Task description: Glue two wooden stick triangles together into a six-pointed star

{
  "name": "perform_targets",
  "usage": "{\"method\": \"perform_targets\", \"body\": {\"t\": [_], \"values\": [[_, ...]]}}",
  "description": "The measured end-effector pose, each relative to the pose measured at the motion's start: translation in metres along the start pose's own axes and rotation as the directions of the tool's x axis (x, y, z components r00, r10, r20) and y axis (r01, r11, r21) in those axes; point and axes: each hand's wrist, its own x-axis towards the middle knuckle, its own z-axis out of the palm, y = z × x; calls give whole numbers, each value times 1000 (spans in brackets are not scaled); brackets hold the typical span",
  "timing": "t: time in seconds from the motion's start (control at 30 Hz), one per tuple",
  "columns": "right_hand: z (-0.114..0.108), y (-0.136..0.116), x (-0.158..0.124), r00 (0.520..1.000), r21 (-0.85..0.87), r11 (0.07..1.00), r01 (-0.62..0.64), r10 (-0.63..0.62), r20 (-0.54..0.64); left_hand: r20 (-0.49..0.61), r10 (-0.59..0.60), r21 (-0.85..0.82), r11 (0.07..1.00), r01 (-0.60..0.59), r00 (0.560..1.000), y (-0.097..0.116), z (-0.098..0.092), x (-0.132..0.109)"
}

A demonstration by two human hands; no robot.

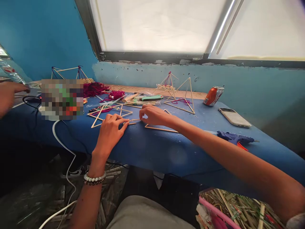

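As the left hand [110, 133] spreads its fingers [119, 122] apart over a flat stick triangle [97, 118], the right hand [153, 115] presses its fingers together on a thin stick [134, 120], both on the blue bench [152, 152]

Here's the blue table cover [152, 152] gleaming, pale straw frames [160, 129] crossing it, magenta yarn [92, 89] tangling on it, and an orange can [213, 95] shining at its back edge!
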Motion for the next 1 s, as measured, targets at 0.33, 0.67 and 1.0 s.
{"method": "perform_targets", "body": {"t": [0.33, 0.67, 1.0], "values": [[-15, 2, -9, 999, 63, 998, -30, 31, -21, -108, -22, -37, 999, 18, 994, 4, -6, -3], [-57, -18, -64, 995, 150, 987, -58, 68, -66, -271, -76, -349, 937, -24, 959, 54, -29, -26], [-70, -87, -154, 942, 242, 970, -30, 109, -316, -215, 43, -665, 725, -178, 976, 127, -48, -58]]}}
